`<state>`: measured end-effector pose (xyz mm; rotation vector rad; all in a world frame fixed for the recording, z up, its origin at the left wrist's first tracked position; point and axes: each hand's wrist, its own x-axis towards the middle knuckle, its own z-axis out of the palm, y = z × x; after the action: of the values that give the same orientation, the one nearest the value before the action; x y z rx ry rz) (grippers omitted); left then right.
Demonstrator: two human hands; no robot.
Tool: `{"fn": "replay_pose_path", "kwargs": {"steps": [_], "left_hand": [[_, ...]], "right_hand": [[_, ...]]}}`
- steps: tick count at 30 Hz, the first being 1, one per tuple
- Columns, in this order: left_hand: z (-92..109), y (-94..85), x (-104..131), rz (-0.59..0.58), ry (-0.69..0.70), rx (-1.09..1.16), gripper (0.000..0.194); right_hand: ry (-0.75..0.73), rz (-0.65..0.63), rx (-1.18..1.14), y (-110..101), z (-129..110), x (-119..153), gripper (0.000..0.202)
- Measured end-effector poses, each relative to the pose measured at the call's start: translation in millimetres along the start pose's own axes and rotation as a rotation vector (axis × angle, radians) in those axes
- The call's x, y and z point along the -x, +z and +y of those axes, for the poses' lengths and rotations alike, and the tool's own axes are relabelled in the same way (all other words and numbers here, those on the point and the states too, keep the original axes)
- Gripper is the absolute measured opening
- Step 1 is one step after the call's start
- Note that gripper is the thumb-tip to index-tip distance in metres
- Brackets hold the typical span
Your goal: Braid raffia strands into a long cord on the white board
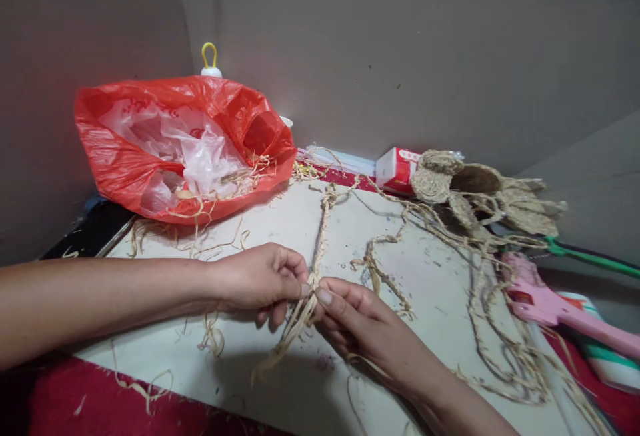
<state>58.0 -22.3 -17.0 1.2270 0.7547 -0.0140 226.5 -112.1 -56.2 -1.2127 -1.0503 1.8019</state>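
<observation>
Both hands meet at the lower end of a pale straw braid [323,229] above the white board. My left hand [263,279] pinches the braid from the left between thumb and fingers. From the right, my right hand [350,313] pinches the same spot, thumb on top. Loose straw strands [285,346] hang below the fingertips toward me, and a thin strand trails under my right hand. Away from me, the braid runs up the board and joins a longer plaited cord [390,196] that bends to the right. My fingers partly hide the pinched point.
A red plastic bag [115,163] with clear plastic and straw stands at the back left. Woven straw pieces [480,189] lie at the back right beside a red-and-white packet [395,168]. A pink glue gun [545,299] rests at right. Straw scraps dot the white board [425,349].
</observation>
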Motion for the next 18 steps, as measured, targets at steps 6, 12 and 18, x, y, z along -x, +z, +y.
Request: {"fn": "replay_pose_path", "kwargs": {"steps": [6,12,18], "left_hand": [[-1,-0.2,-4,0.011,-0.009,0.002,0.008],[0,-11.1,-8,-0.005,0.032,-0.075,0.007],[14,-11.0,-3,-0.029,0.000,-0.216,0.010]], "right_hand": [[-0.002,-0.001,0.016,1,0,-1,0.038],[-0.001,0.023,0.050,2,-2,0,0.041],[0.022,0.075,0.102,4,-3,0,0.042]]}}
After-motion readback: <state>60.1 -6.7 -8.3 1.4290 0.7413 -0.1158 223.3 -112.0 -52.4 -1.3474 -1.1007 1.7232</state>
